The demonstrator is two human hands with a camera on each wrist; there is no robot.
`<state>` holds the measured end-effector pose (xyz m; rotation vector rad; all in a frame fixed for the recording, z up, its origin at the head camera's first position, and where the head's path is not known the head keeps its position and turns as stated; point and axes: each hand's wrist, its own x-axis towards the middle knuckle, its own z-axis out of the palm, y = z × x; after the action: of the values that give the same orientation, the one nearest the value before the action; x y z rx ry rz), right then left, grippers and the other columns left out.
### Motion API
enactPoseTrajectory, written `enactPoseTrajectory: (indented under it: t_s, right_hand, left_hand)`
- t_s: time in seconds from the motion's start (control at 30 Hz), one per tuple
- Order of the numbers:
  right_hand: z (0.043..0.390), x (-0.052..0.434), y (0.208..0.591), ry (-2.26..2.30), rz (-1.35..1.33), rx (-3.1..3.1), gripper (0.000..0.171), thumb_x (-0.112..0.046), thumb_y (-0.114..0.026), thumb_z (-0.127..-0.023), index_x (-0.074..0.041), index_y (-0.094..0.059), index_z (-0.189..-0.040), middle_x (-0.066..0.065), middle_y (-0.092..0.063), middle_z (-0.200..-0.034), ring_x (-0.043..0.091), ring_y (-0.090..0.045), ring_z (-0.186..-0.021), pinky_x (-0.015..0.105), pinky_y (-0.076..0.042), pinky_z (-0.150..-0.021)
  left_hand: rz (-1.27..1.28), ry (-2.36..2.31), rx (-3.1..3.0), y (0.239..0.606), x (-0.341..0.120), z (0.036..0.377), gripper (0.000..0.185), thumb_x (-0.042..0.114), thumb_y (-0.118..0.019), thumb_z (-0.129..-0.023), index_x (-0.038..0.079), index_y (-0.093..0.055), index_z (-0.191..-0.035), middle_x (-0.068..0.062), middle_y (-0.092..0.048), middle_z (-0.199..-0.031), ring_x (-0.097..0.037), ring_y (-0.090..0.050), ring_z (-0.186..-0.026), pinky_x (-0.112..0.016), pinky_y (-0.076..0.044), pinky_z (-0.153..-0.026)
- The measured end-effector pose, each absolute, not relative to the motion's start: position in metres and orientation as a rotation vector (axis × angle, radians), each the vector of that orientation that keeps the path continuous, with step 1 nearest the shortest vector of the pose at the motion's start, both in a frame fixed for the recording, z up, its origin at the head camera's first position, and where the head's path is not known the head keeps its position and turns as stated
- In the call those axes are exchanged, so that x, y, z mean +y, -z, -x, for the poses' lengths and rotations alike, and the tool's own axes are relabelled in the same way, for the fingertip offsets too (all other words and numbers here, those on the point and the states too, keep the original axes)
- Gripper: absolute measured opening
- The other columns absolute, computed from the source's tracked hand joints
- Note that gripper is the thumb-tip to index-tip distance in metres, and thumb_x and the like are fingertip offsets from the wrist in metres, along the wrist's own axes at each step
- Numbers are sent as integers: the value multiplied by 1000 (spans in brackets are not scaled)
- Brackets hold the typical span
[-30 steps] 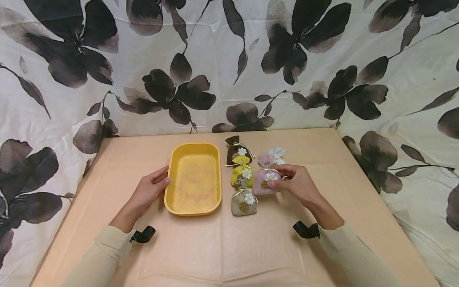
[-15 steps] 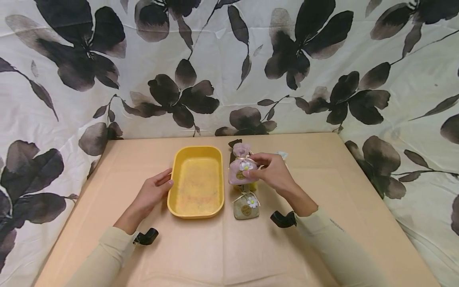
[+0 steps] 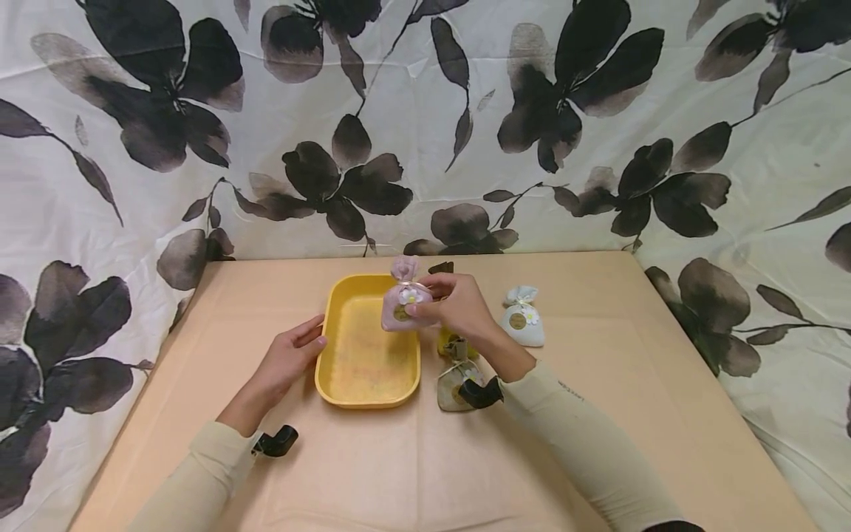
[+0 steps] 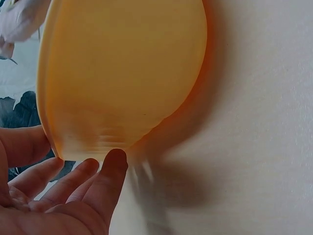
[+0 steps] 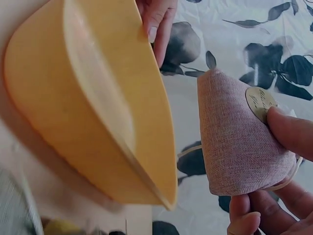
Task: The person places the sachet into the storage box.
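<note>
My right hand (image 3: 459, 304) pinches a small pink sachet (image 3: 401, 307) near its tied neck, holding it in the air over the right rim of the yellow tray (image 3: 368, 384) on the bench (image 3: 598, 414). It looks light, soft and squashy; the cinched neck seems the surest hold. My left hand (image 3: 287, 360) rests open, fingers straight against the tray's left wall.
</note>
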<state>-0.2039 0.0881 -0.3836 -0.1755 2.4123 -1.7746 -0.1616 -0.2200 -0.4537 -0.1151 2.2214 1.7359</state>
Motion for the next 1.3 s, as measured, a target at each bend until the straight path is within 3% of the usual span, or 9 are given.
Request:
enactPoseTrajectory:
  t_s: [0.43, 0.77, 1.3]
  right_hand:
    - [224, 37, 397, 1782, 137, 2445, 38, -11, -90, -78, -3, -78, -113, 17, -79, -101, 16, -70, -85, 18, -55, -65]
    - [240, 5, 406, 1695, 52, 2542, 37, -17, -91, -75, -7, -79, -108, 11, -77, -98, 18, -66, -85, 20, -53, -63]
    - [253, -25, 427, 1450, -112, 2656, 37, -23, -94, -74, -11, -79, -106, 4, -75, -99, 19, -64, -91, 25, -54, -73]
  left_hand:
    - [122, -1735, 2214, 454, -218, 162, 60, 12, -51, -110, 8, -29, -165, -23, -33, -168, -36, -39, -154, -44, -40, -121]
    - [116, -1768, 2197, 455, -216, 163, 59, 11, -51, -110, 7, -29, -165, -26, -34, -167, -38, -39, -154, -47, -40, -121]
    - [147, -1737, 2213, 458, -219, 164, 60, 14, -51, -110, 10, -29, -165, -24, -34, -168, -37, -38, -155, -46, -40, -122]
